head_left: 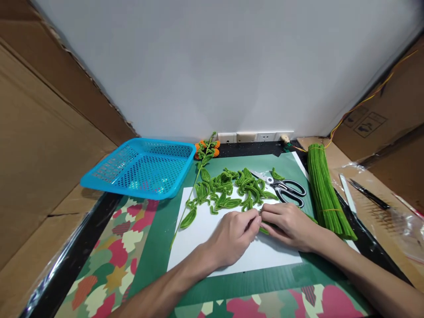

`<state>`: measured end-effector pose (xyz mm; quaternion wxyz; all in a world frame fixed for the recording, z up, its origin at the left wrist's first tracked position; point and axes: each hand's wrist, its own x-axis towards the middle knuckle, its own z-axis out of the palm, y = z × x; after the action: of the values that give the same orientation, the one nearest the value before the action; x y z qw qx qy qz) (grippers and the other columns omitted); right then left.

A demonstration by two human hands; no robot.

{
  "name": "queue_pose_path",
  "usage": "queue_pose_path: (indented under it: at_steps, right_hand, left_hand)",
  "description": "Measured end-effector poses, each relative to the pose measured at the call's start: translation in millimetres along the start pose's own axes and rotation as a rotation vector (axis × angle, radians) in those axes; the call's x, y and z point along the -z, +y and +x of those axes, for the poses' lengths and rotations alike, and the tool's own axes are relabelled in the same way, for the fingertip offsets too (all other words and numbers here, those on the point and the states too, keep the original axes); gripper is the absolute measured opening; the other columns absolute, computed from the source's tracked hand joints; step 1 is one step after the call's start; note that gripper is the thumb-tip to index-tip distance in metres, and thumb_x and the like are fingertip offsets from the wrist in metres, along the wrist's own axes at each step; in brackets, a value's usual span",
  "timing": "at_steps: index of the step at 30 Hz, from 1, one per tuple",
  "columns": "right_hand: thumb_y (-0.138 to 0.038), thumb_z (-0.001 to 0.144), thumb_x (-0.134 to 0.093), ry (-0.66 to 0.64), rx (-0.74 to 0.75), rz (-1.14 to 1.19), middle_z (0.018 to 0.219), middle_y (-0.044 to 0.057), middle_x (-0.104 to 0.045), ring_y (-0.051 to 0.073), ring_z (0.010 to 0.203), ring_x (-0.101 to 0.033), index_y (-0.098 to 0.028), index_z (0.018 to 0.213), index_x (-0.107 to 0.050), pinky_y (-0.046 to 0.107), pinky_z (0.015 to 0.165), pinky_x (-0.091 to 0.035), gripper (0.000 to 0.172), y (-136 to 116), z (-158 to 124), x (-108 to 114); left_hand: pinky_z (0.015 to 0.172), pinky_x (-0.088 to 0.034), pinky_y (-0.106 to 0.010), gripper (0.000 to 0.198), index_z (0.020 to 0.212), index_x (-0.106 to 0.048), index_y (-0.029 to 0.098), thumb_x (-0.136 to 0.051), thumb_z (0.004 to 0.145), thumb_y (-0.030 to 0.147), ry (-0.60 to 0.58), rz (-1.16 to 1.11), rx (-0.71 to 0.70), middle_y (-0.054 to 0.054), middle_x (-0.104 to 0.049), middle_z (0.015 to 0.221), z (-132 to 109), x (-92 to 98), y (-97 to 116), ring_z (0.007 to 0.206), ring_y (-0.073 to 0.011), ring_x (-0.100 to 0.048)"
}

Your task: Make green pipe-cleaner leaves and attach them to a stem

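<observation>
Left hand (pixel 233 236): rests on the paper (pixel 205 238), fingers curled in, tips closed against those of the right hand (pixel 289 225). Right hand: lies knuckles up, fingers folded tight over a green piece (pixel 264 230). Green piece: sits on the paper between the hands, pinched from both sides; shows only as a sliver under the right fingers, so its shape stays hard to make out. Cannot tell how the thumbs lie. Just behind the hands: pile of leaves (pixel 232 190), spilling from the paper onto the mat (pixel 159 229). Scissors (pixel 285 187) right of the pile, blade tips among the leaves. Bundle (pixel 323 194) further right, near end passing behind the right wrist. Basket (pixel 142 168) back left. Forearms cut off at the bottom edge.
</observation>
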<state>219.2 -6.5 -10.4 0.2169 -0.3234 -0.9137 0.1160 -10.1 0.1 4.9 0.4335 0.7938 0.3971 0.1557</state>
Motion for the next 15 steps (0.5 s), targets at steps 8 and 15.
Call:
queue_pose_path:
  at_steps: [8, 15]
  right_hand:
    - [-0.029, 0.116, -0.038, 0.000, 0.003, 0.000, 0.084, 0.002, -0.061, 0.016, 0.068, -0.049, -0.019, 0.096, -0.062, 0.031, 0.063, -0.032, 0.033, 0.0, 0.8, 0.6]
    - [-0.029, 0.117, -0.035, 0.000, 0.005, -0.008, 0.082, 0.003, -0.061, 0.016, 0.066, -0.048, -0.019, 0.093, -0.062, 0.031, 0.062, -0.031, 0.038, 3.9, 0.1, -1.2]
  left_hand:
    - [0.065, -0.033, -0.030, 0.044, 0.081, -0.051, 0.021, -0.037, 0.114, 0.047, -0.001, -0.003, 0.005, 0.001, -0.063, 0.071, 0.0, 0.7, 0.5, 0.066, -0.0153, -0.057]
    - [0.067, -0.036, -0.030, 0.045, 0.082, -0.053, 0.021, -0.037, 0.114, 0.049, 0.000, -0.054, 0.007, 0.001, -0.065, 0.071, 1.0, 1.0, 1.4, 0.067, -0.0158, -0.060]
